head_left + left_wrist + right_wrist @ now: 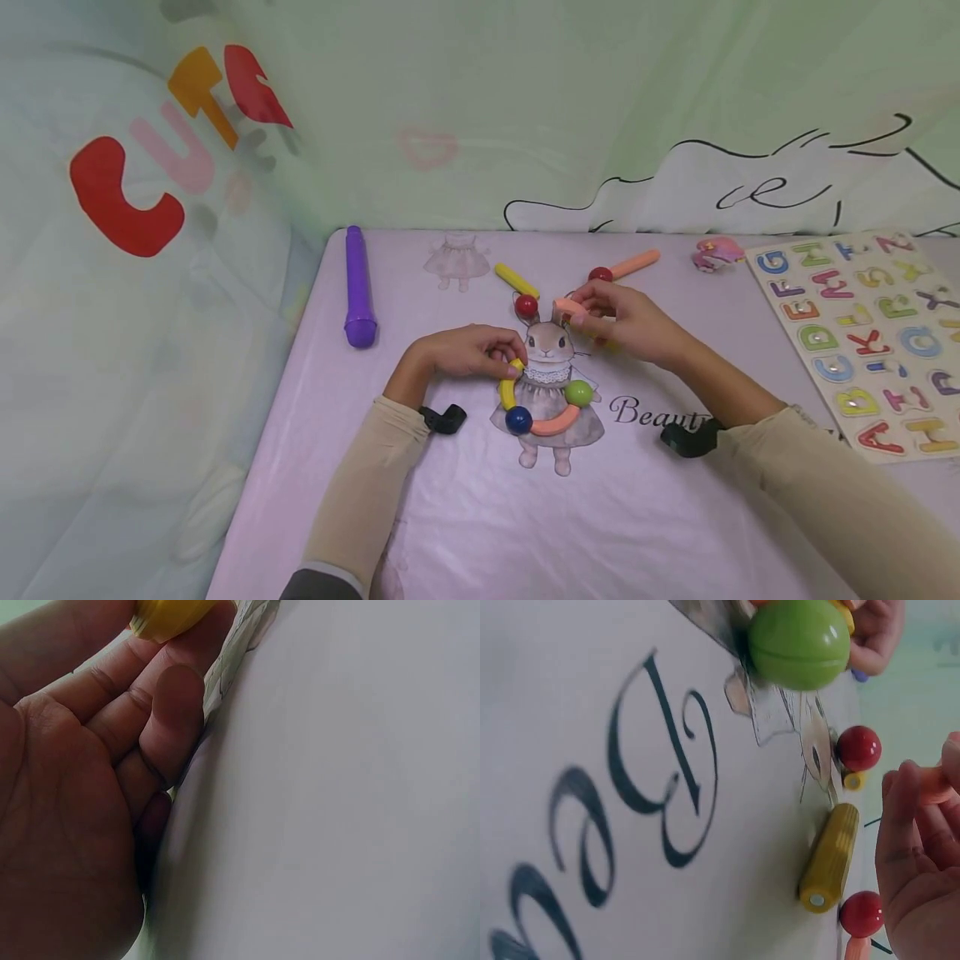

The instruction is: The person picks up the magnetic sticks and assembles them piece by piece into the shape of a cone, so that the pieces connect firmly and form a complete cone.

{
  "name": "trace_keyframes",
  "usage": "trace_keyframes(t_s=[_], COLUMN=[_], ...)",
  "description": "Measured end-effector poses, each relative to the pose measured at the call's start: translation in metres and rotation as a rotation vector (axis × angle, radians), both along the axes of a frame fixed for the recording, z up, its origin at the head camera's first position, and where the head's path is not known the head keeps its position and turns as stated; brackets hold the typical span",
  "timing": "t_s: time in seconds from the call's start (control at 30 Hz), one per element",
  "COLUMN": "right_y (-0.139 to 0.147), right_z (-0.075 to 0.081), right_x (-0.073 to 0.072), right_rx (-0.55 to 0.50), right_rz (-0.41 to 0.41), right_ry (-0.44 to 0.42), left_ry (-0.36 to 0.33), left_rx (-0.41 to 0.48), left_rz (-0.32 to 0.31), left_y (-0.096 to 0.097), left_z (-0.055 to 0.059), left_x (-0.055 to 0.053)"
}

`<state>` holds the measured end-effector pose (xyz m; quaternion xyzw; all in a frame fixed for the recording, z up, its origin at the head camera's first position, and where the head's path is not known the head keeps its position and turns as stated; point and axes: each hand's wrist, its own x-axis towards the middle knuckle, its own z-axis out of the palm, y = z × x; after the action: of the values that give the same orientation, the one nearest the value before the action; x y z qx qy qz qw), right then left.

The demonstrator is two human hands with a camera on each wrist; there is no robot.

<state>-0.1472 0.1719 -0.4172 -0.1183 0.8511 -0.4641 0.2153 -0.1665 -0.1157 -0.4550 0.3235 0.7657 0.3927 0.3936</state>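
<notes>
My left hand pinches the upper end of a curved yellow rod between thumb and fingers. That rod runs down to a blue ball, then a curved orange rod and a green ball, forming a U over the printed rabbit. Higher up, my right hand holds an orange rod by its fingertips. A short yellow rod with a metal dot in its end lies near the right hand in the right wrist view, mostly covered by that hand from the head.
Behind the hands, one red ball meets a yellow rod, and another red ball meets an orange rod. A purple toy microphone lies left. At right are a pink toy and an alphabet board.
</notes>
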Motion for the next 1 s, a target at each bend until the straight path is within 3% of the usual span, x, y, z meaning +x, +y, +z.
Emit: trace_keyframes(t_s=[0.23,0.67,1.0], right_y=[-0.004,-0.009,-0.01], right_z=[-0.004,-0.02,-0.028], right_x=[0.014,0.026,0.029], right_rx=[-0.067,0.0,0.032], right_rz=[0.023,0.002,0.001], right_ry=[-0.07,-0.131,-0.093], left_ry=[-0.001,0.002,0.02], left_rx=[0.009,0.008,0.021], left_rz=[-0.007,-0.011,-0.018], left_y=[0.0,-0.001,-0.001], left_z=[0.0,0.0,-0.001], left_x=[-0.001,-0.001,-0.002])
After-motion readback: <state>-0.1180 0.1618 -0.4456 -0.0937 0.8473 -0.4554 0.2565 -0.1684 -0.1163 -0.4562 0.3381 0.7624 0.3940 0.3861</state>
